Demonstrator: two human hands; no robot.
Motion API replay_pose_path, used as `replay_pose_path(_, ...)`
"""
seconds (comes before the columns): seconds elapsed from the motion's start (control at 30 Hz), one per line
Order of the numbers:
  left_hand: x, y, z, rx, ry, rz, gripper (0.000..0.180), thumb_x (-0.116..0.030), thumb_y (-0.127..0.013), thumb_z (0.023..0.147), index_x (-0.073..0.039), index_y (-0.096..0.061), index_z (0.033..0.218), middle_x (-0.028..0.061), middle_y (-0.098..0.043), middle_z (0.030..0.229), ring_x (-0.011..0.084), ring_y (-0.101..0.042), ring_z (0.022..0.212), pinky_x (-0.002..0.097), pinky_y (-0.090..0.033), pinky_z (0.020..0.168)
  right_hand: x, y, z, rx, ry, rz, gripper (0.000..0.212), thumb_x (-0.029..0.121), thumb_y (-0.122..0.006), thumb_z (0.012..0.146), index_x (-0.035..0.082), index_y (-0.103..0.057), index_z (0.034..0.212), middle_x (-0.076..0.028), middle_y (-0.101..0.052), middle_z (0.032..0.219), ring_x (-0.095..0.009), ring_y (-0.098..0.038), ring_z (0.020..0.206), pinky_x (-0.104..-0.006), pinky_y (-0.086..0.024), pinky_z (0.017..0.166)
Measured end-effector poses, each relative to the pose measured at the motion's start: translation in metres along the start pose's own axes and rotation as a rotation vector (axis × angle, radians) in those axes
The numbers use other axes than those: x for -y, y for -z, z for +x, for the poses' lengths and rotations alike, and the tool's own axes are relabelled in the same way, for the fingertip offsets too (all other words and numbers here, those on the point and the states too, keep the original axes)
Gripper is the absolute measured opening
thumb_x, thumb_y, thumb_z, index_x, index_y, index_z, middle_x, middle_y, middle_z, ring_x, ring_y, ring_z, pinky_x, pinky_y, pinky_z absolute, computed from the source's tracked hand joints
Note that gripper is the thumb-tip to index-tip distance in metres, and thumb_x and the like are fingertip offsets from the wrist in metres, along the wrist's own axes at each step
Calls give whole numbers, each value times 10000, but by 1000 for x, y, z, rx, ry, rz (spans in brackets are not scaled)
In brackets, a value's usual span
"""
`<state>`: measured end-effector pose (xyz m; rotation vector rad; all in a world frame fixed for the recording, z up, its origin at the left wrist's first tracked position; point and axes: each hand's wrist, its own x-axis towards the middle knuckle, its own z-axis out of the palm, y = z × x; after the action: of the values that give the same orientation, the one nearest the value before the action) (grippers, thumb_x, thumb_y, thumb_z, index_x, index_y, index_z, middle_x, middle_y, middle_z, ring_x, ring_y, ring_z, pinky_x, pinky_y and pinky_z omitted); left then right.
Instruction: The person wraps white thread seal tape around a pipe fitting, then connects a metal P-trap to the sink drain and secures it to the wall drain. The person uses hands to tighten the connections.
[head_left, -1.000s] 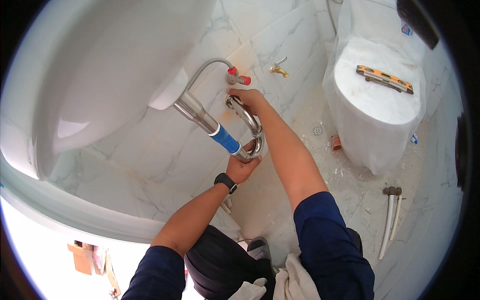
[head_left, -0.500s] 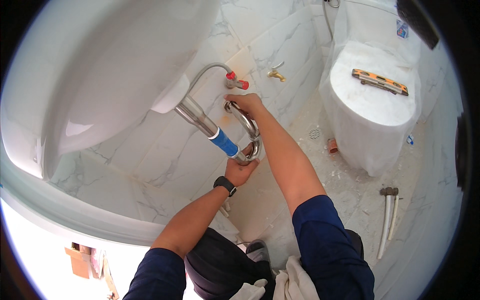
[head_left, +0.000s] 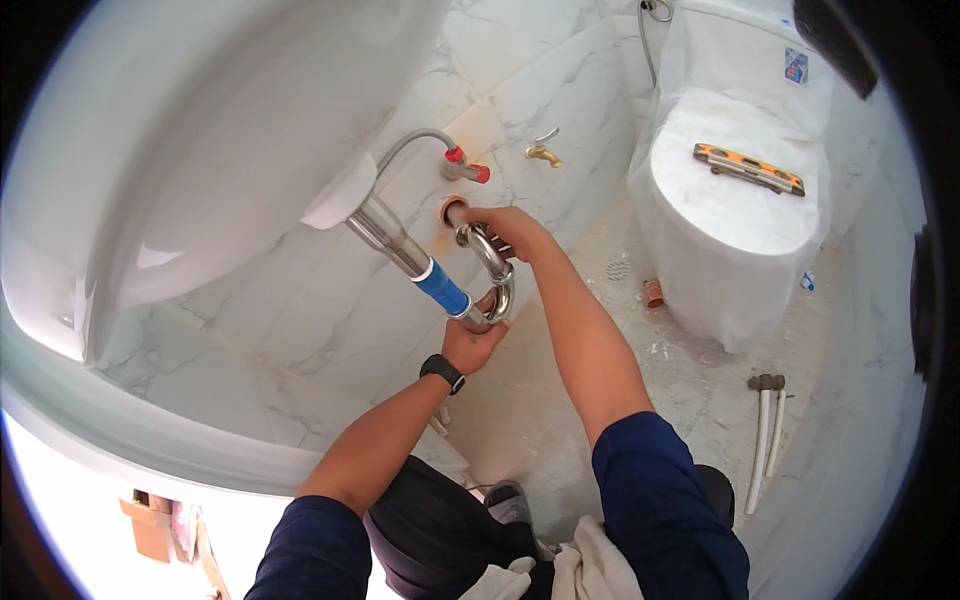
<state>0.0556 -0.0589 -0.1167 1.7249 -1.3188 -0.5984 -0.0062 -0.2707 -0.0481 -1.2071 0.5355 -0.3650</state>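
A curved chrome drain trap [head_left: 493,262] hangs under the white washbasin [head_left: 230,130]. My left hand [head_left: 472,343], with a black watch at the wrist, is closed round the lower bend, just below a blue-wrapped section [head_left: 443,288] of the chrome tailpiece [head_left: 385,232]. My right hand [head_left: 512,232] grips the trap's upper arm near its wall end; some fingers are hidden behind the pipe. The trap's end stands apart from the round drain hole [head_left: 454,211] in the tiled wall, which shows uncovered beside my right fingertips.
A red-handled angle valve [head_left: 466,166] with a grey hose and a brass tap [head_left: 543,152] project from the wall. At the right stands a plastic-covered toilet [head_left: 735,200] bearing an orange spirit level [head_left: 750,168]. Two hammers [head_left: 766,420] and a short orange-brown pipe piece [head_left: 653,293] lie on the dusty floor.
The trap's end has come away from the wall hole, leaving the hole exposed. My right hand has shifted slightly right and down with it; my left hand still holds the lower bend.
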Motion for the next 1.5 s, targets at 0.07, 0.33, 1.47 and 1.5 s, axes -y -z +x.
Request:
replay_pose_path(0.07, 2, -2, 0, -43, -28, -83, 629, -150, -729, 915, 65, -502, 1461, 119, -691, 1282, 124, -637, 1121, 295, -479, 993, -6, 4, -14, 17, 41, -24, 628, 534, -844, 756, -5, -701, 1046, -115, -693, 931, -213, -656, 804, -350, -525, 701)
replay_pose_path(0.33, -5, -1, -2, -11, -40, -61, 678, -154, -747, 915, 47, -462, 1496, 132, -643, 1359, 158, -614, 1194, 327, -468, 1047, -36, 14, -35, -24, 187, 174, 563, 515, -702, 926, 25, -639, 1196, -110, -684, 1020, -181, -647, 882, -340, -521, 768)
replay_pose_path(1.47, 18, -13, 0, -2, 135, -72, 272, -226, -781, 918, -16, -648, 1029, 70, -727, 904, 142, -683, 745, 297, -555, 647, -40, -44, -54, 834, 369, -98, 476, 250, -883, 700, 35, -725, 1094, -69, -738, 1068, -174, -658, 990, -329, -498, 939)
replay_pose_path(1.5, 17, -13, 0, -8, 196, -24, 275, -227, -780, 919, -14, -647, 1031, 72, -729, 898, 143, -681, 729, 296, -555, 641, -40, -44, -54, 820, 325, -99, 448, 238, -885, 688, 28, -728, 1051, -78, -739, 1046, -178, -662, 981, -333, -499, 939)
